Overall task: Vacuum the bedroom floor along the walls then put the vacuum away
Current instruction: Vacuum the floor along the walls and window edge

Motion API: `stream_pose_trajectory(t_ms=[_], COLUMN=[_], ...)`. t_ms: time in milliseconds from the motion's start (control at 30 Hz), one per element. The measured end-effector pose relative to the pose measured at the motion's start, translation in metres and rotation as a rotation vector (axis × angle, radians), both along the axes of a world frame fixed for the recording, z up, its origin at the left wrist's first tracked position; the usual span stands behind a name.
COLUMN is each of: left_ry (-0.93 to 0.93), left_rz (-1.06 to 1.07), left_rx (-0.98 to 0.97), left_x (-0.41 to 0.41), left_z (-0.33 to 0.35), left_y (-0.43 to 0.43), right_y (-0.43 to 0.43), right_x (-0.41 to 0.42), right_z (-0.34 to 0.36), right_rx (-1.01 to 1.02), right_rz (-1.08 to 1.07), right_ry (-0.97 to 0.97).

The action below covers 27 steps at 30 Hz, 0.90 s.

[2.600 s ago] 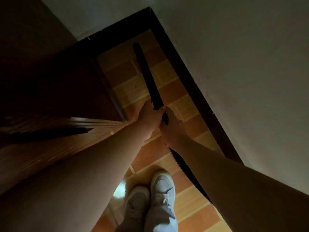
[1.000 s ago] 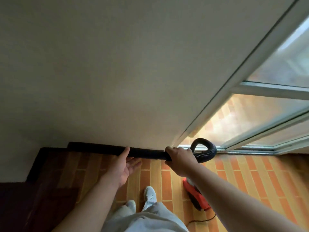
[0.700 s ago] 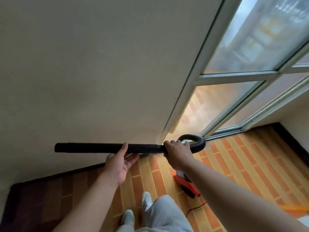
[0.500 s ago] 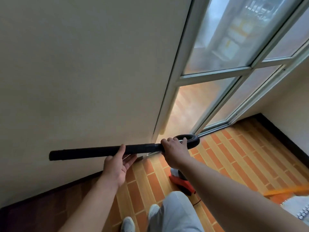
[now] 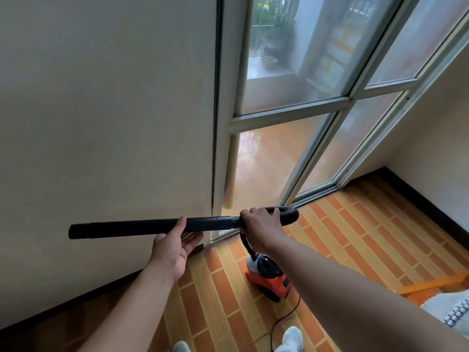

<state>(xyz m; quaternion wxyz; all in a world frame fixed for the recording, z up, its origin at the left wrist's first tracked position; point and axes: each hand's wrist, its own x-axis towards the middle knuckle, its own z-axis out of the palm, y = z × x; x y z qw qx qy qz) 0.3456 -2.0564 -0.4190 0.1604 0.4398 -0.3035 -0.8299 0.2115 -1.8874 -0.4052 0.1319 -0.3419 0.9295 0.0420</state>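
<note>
The wand (image 5: 127,228) hangs level before the left wall (image 5: 101,123), propped by the slack-fingered left hand (image 5: 172,247) beneath, while the right hand (image 5: 261,224) grips its hose end, likely for carrying, above the vacuum (image 5: 266,275) on the floor (image 5: 355,237).

Joint of wand (image 5: 127,227) and hose (image 5: 289,214) hidden under gripping right hand (image 5: 261,226). Hose lost behind right wrist above vacuum body (image 5: 266,276); forearm covers body's right side. Left hand (image 5: 173,248): finger contact with wand underside unclear. Shoes (image 5: 291,337) and cord (image 5: 280,317) cut by bottom edge. Patterned cloth (image 5: 454,311) cut by right edge. View beyond door glass (image 5: 279,59) blurred.
</note>
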Motion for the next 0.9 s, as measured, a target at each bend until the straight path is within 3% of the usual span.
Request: stream_pose_trajectory(t_ms=[433,900], left_ry=[-0.021,0.024], left_rz=[0.132,0.187], left_rx=[-0.012,0.096], left_x=[-0.098,-0.140], left_z=[0.016,-0.012], left_y=[0.162,0.150], right_y=[0.138,0.111], right_x=[-0.129,-0.190], right_z=[-0.004,-0.019], right_rx=[-0.048,-0.009], right_rz=[0.181,0.277], right_ry=[-0.045,-0.148])
